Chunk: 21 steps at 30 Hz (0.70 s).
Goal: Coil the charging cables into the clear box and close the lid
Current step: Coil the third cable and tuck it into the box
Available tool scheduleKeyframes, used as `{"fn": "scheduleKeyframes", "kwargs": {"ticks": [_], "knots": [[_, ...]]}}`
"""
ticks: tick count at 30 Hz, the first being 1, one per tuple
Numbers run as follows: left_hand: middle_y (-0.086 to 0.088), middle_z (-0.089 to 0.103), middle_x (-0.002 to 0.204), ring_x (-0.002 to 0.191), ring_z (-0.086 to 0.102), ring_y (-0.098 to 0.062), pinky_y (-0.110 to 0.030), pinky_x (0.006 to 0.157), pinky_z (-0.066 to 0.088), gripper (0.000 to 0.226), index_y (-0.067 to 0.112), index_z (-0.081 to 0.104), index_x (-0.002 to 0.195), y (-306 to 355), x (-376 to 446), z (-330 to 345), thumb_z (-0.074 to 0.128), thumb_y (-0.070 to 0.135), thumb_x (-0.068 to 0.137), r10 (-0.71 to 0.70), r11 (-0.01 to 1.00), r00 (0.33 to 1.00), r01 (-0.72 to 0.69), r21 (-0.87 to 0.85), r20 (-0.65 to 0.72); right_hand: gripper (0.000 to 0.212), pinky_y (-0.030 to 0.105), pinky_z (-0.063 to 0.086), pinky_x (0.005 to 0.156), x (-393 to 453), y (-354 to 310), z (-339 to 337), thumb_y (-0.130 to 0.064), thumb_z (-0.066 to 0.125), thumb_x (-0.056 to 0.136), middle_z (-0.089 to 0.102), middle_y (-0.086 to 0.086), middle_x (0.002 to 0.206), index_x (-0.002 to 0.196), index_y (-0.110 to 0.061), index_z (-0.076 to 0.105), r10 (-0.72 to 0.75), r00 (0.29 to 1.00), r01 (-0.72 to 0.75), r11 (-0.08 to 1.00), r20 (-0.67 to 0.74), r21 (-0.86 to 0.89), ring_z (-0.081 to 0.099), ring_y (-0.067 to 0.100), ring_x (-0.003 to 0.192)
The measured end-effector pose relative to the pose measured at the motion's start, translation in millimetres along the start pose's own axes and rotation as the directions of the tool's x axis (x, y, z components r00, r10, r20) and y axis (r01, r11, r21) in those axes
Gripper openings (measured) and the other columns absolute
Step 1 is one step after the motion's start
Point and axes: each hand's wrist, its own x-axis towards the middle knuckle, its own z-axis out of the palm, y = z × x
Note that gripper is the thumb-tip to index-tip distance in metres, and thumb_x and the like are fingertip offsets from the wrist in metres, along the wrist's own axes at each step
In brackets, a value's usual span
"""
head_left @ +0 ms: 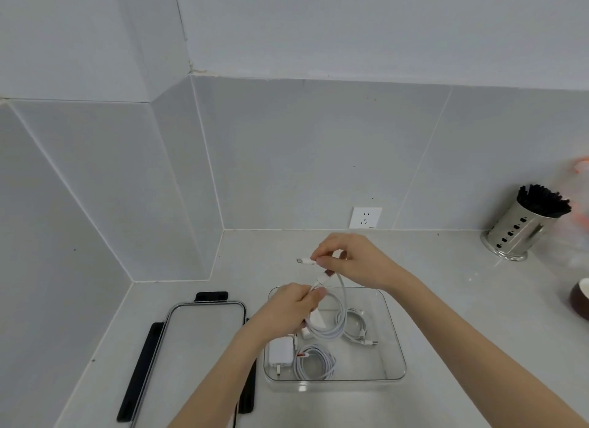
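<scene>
Above the clear box [395,332] on a pale counter [446,284], a person loops a white charging cable [342,303] between two bare hands. The right hand [353,262] has thumb and forefinger pinched together on one plug end, which points left, while the left hand [293,306] is closed around the gathered turns of the same cable, its loop hanging down into the open box.

Two more cables already lie inside the box: one coiled cable [315,362] near the front wall and another coiled cable [358,327] toward the middle. A white charger brick [280,352] sits in the box's front-left corner, just beside the front coil.

The lid [204,341], clear with black latches along its edges, lies flat on the counter just left of the box, partly crossed by the left forearm.

At the counter's back right corner stands a perforated steel holder [516,230] filled with dark sticks. A white wall socket [365,217] is set into the grey tiles just above the counter's back edge, behind the hands. At the right edge, a dark round vessel [580,300] is cut off by the frame.
</scene>
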Motion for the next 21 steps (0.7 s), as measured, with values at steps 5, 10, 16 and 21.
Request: {"fn": "scheduleKeyframes", "kwargs": {"ticks": [5,10,16,21], "knots": [[0.005,0.032,0.048,0.033,0.029,-0.005,-0.016,0.037,0.027,0.039,0.014,0.037,0.06,6.0,-5.5,-2.2,0.041,0.031,0.096,0.015,0.998,0.997,-0.01,-0.064,0.08,0.014,0.009,0.045,0.062,3.9,0.7,4.2,-0.013,0.057,0.09,0.05,-0.006,0.086,0.094,-0.013,0.07,-0.053,0.998,0.051,0.997,-0.037,-0.053,0.053,0.009,0.067],[0.001,0.032,0.052,0.03,0.029,-0.003,-0.014,0.036,0.026,0.04,0.014,0.037,0.06,15.0,-4.3,3.5,0.04,0.03,0.097,0.013,0.999,0.99,-0.006,-0.049,0.14,0.014,0.013,0.04,0.07,6.6,-7.1,11.8,-0.015,0.058,0.089,0.059,-0.008,0.083,0.095,-0.013,0.071,-0.036,0.992,0.043,0.997,0.12,-0.059,0.051,0.008,0.073],[0.002,0.032,0.05,0.036,0.023,-0.005,-0.015,0.037,0.021,0.038,0.015,0.04,0.058,-1.5,-0.8,-10.3,0.035,0.013,0.096,-0.028,0.959,0.996,0.051,-0.278,0.084,0.018,0.023,0.04,0.091,-13.9,-18.2,16.4,-0.019,0.055,0.086,0.065,-0.006,0.089,0.091,-0.02,0.072,-0.148,0.972,0.169,0.981,0.182,-0.101,0.05,0.005,0.097],[0.008,0.038,0.042,0.038,0.03,-0.007,-0.016,0.039,0.024,0.035,0.014,0.041,0.061,-2.5,-0.8,-14.0,0.03,0.001,0.092,0.009,0.962,0.996,0.017,-0.271,0.093,0.022,0.026,0.033,0.092,-24.0,-13.4,27.3,-0.034,0.056,0.082,0.062,-0.019,0.082,0.093,-0.028,0.073,-0.226,0.969,0.244,0.931,0.097,-0.273,0.046,0.004,0.095]]}}
